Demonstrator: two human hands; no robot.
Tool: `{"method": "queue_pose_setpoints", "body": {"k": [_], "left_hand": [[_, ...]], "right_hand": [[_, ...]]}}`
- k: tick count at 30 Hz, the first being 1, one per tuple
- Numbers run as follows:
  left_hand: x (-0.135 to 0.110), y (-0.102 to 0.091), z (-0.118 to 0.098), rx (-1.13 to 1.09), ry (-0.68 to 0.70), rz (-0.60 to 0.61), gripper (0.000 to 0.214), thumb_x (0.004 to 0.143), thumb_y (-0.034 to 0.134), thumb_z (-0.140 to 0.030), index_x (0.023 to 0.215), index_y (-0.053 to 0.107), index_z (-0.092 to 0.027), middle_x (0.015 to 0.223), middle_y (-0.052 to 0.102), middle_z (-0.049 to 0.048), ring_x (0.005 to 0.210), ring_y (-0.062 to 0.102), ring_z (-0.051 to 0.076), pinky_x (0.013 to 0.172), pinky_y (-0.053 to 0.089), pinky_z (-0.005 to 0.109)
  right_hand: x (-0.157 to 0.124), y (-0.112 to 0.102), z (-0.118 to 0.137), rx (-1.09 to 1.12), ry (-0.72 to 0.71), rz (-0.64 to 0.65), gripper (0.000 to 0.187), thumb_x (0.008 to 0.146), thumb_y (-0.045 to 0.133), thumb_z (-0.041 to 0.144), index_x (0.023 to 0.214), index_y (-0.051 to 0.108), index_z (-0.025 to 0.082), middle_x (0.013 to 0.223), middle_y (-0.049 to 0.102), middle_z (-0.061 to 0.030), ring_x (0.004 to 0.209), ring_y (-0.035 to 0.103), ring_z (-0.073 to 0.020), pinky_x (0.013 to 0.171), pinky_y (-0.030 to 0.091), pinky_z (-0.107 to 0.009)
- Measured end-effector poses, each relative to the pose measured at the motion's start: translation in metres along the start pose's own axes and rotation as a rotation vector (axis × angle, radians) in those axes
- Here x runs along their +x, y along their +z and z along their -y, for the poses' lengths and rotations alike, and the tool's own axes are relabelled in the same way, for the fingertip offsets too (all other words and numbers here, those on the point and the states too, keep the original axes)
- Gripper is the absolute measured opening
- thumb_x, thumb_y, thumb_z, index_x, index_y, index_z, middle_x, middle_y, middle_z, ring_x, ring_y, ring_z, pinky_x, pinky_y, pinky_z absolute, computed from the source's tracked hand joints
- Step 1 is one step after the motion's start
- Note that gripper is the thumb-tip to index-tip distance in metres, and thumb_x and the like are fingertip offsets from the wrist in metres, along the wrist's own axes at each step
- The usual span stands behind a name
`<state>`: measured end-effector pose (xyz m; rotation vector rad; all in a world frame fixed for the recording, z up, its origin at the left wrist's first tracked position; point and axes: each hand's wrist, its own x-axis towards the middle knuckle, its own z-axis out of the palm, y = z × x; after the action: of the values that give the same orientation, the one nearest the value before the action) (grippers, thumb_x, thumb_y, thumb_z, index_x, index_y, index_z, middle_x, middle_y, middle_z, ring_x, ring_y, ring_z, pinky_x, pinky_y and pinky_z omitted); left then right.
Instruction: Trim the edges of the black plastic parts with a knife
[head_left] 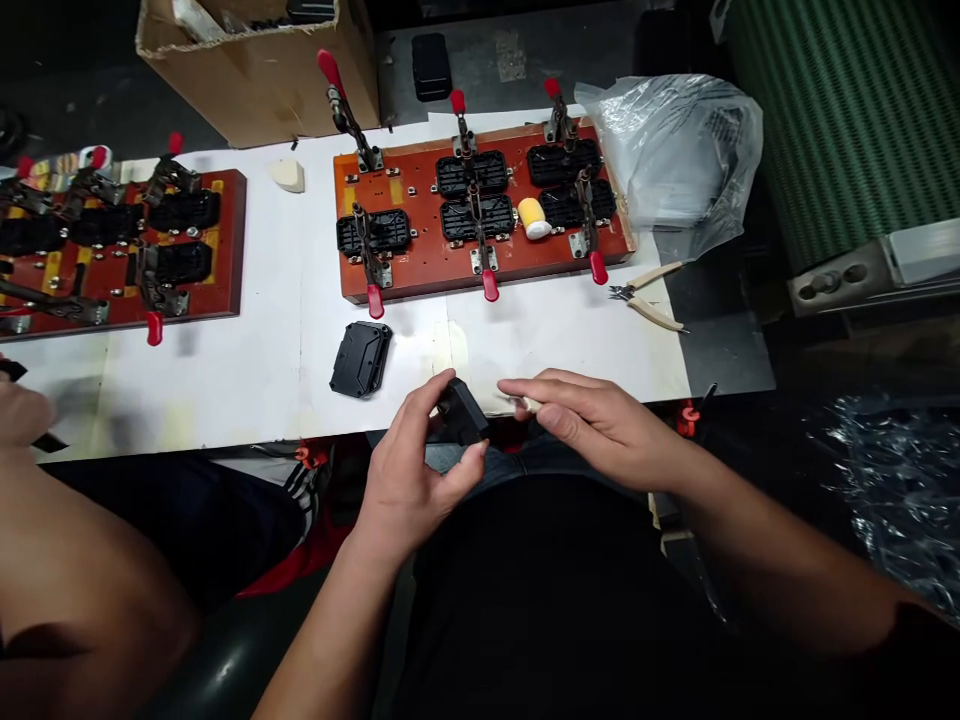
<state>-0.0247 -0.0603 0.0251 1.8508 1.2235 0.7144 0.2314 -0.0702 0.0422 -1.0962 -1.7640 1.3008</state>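
My left hand (412, 465) grips a black plastic housing part (466, 410) by its edges, tilted in front of my body at the table edge. Just to its right, my right hand (600, 420) is closed around a slim tool with a light handle (531, 405); its thin tip points toward the part and looks apart from it. What kind of tool it is, the fingers mostly hide. On the white table top lies another black plastic housing (361, 358), left of and beyond my left hand. Beige-handled nippers (649, 297) rest at the right, beyond my right hand.
A red-brown fixture board (420, 268) with red-handled toggle clamps holds several black parts; a yellow-and-white roll (533, 218) sits on it. A second fixture (225, 250) stands left, near a co-worker's hand (22, 410). Behind are a cardboard box (262, 85) and a plastic bag (682, 150).
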Motion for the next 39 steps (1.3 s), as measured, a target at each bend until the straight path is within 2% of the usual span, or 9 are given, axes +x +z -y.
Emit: {"method": "queue_pose_setpoints", "body": {"k": [3, 8, 21, 25, 31, 33, 36, 37, 39], "left_hand": [[-0.001, -0.003, -0.002, -0.136, -0.076, 0.044, 0.073, 0.088, 0.074, -0.022, 0.155, 0.043, -0.029, 0.144, 0.062, 0.0110, 0.127, 0.067, 0.027, 0.108, 0.060, 0.044], [0.002, -0.007, -0.010, -0.255, -0.090, 0.136, 0.071, 0.087, 0.070, -0.014, 0.153, 0.047, -0.028, 0.146, 0.062, 0.0102, 0.129, 0.066, 0.026, 0.112, 0.057, 0.042], [0.004, -0.014, -0.008, -0.213, -0.110, 0.205, 0.073, 0.085, 0.070, -0.010, 0.152, 0.049, -0.031, 0.151, 0.059, 0.0074, 0.138, 0.061, 0.027, 0.116, 0.054, 0.041], [0.003, -0.012, -0.009, -0.195, -0.083, 0.235, 0.073, 0.085, 0.070, -0.011, 0.152, 0.050, -0.031, 0.152, 0.058, 0.0075, 0.140, 0.059, 0.028, 0.119, 0.052, 0.043], [0.001, -0.010, -0.017, -0.284, -0.004, 0.334, 0.074, 0.086, 0.069, -0.010, 0.153, 0.047, -0.032, 0.150, 0.061, 0.0093, 0.138, 0.060, 0.029, 0.119, 0.052, 0.044], [0.002, -0.008, -0.018, -0.297, 0.003, 0.325, 0.073, 0.087, 0.069, -0.011, 0.153, 0.048, -0.032, 0.149, 0.061, 0.0092, 0.138, 0.061, 0.028, 0.118, 0.052, 0.044], [0.002, 0.003, -0.019, -0.276, -0.042, 0.276, 0.070, 0.088, 0.073, -0.017, 0.151, 0.048, -0.031, 0.151, 0.059, 0.0102, 0.135, 0.062, 0.029, 0.116, 0.054, 0.044], [0.001, 0.008, -0.019, -0.258, -0.067, 0.247, 0.070, 0.088, 0.075, -0.020, 0.152, 0.048, -0.030, 0.151, 0.058, 0.0108, 0.133, 0.064, 0.029, 0.113, 0.057, 0.044], [0.000, 0.017, -0.017, -0.229, -0.114, 0.212, 0.074, 0.090, 0.078, -0.029, 0.155, 0.043, -0.032, 0.149, 0.058, 0.0116, 0.125, 0.067, 0.027, 0.100, 0.064, 0.040]], "right_hand": [[-0.006, -0.011, 0.002, -0.176, -0.115, 0.022, 0.038, 0.111, 0.054, 0.025, 0.148, 0.062, 0.027, 0.112, 0.073, -0.0078, 0.100, 0.069, -0.0200, 0.090, 0.056, -0.033], [-0.002, -0.014, 0.007, -0.281, -0.268, 0.076, 0.041, 0.109, 0.056, 0.020, 0.149, 0.061, 0.028, 0.116, 0.075, -0.0070, 0.102, 0.070, -0.0194, 0.091, 0.056, -0.032], [0.004, -0.016, 0.006, -0.397, -0.313, 0.112, 0.037, 0.109, 0.056, 0.021, 0.145, 0.065, 0.027, 0.111, 0.076, -0.0067, 0.098, 0.071, -0.0203, 0.086, 0.057, -0.033], [0.005, -0.020, 0.000, -0.392, -0.285, 0.082, 0.036, 0.110, 0.055, 0.021, 0.144, 0.065, 0.026, 0.112, 0.075, -0.0064, 0.099, 0.070, -0.0198, 0.087, 0.055, -0.032], [0.016, -0.029, -0.014, -0.455, -0.061, -0.179, 0.030, 0.110, 0.054, 0.027, 0.136, 0.069, 0.023, 0.110, 0.074, -0.0066, 0.096, 0.069, -0.0205, 0.087, 0.052, -0.032], [0.016, -0.023, -0.009, -0.361, 0.013, -0.169, 0.025, 0.108, 0.060, 0.036, 0.125, 0.070, 0.021, 0.106, 0.073, -0.0051, 0.089, 0.067, -0.0186, 0.079, 0.050, -0.029], [0.010, -0.003, 0.002, -0.136, 0.043, -0.050, 0.040, 0.094, 0.077, 0.057, 0.104, 0.067, 0.020, 0.096, 0.070, -0.0018, 0.076, 0.062, -0.0151, 0.065, 0.046, -0.025], [0.008, 0.003, 0.004, -0.086, 0.032, -0.035, 0.041, 0.092, 0.079, 0.058, 0.101, 0.065, 0.020, 0.095, 0.069, -0.0015, 0.075, 0.061, -0.0148, 0.065, 0.046, -0.024], [0.003, 0.008, 0.000, -0.063, 0.060, -0.121, 0.032, 0.097, 0.074, 0.051, 0.099, 0.065, 0.021, 0.092, 0.070, -0.0011, 0.075, 0.062, -0.0153, 0.067, 0.047, -0.025]]}}
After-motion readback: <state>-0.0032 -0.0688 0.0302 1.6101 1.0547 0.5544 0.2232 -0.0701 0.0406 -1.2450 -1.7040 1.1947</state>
